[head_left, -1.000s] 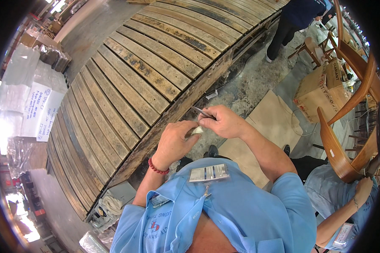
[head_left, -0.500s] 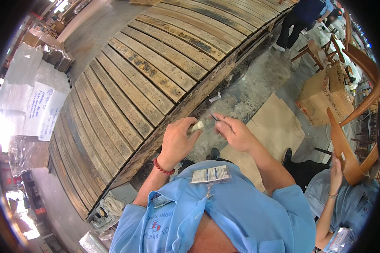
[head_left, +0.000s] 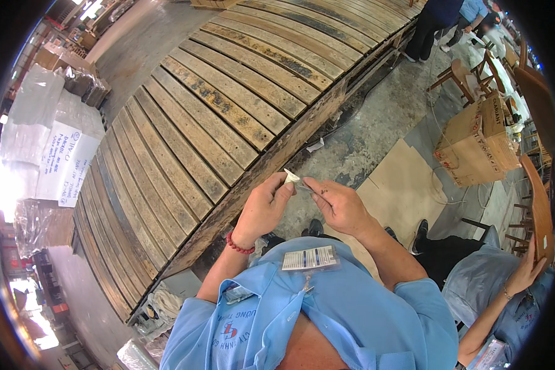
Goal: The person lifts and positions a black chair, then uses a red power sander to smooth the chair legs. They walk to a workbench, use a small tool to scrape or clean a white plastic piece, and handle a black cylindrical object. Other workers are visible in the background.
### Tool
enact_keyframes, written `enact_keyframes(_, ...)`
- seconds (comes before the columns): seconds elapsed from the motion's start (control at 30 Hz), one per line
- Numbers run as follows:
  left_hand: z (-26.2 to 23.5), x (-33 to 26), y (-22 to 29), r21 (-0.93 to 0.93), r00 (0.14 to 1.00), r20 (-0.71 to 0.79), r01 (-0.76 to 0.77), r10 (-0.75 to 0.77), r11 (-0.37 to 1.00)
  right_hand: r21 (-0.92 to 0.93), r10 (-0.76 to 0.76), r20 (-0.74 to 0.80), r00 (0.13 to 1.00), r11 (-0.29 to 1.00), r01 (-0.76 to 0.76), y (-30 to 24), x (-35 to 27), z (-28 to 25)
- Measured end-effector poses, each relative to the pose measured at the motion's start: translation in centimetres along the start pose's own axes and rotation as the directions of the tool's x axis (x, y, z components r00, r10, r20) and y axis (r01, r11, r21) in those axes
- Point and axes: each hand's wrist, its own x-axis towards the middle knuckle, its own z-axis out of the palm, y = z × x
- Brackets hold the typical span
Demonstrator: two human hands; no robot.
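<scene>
My left hand (head_left: 260, 208), with a red bead bracelet at its wrist, pinches a small off-white piece (head_left: 291, 177) between thumb and fingers. Its upper end shows a pale, pointed tip; what it is made of I cannot tell. My right hand (head_left: 341, 208) is closed on a thin, dark metal-looking tool (head_left: 305, 186). The tool's end reaches the off-white piece or lies just beside it. Both hands are held in front of my blue shirt, close together, beside the edge of a slatted wooden platform (head_left: 228, 117).
A flat cardboard sheet (head_left: 401, 185) lies on the floor to the right, near a cardboard box (head_left: 475, 145). At the right edge a co-worker's hand (head_left: 524, 268) touches a brown wooden part (head_left: 541, 216). Wooden chairs (head_left: 456, 80) stand beyond. Plastic-wrapped cartons (head_left: 49, 135) are stacked at left.
My right hand has come left and slightly down, bringing the thin tool up to the off-white piece. The piece now shows a pointed tip. The co-worker's wooden part has shifted.
</scene>
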Motion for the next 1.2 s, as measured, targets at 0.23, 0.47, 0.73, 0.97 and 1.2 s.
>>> enact_keyframes(0.23,-0.3,-0.4,0.0,0.038,1.000,-0.027,-0.003,0.004,0.999,-0.050,-0.007,0.025,1.000,0.999,0.008,-0.5,0.4,0.2)
enact_keyframes(0.47,-0.5,-0.8,-0.7,0.101,0.997,-0.079,-0.017,0.025,0.995,-0.021,-0.024,-0.007,1.000,0.999,0.024,-1.1,0.5,0.7)
enact_keyframes(0.73,-0.4,-1.7,-1.5,0.161,0.983,-0.167,-0.045,0.072,0.986,-0.079,-0.054,-0.005,0.999,0.995,0.054,0.6,-0.8,2.4)
enact_keyframes(0.97,-2.0,-2.4,-1.1,-0.255,0.990,-0.142,-0.025,-0.012,0.967,-0.196,0.075,-0.049,0.996,0.977,-0.083,5.7,-4.3,2.5)
enact_keyframes(1.2,-2.0,-2.9,-1.0,-0.350,0.999,0.039,0.015,-0.002,0.937,-0.085,-0.118,-0.145,0.982,0.991,0.107,0.5,-1.6,2.4)
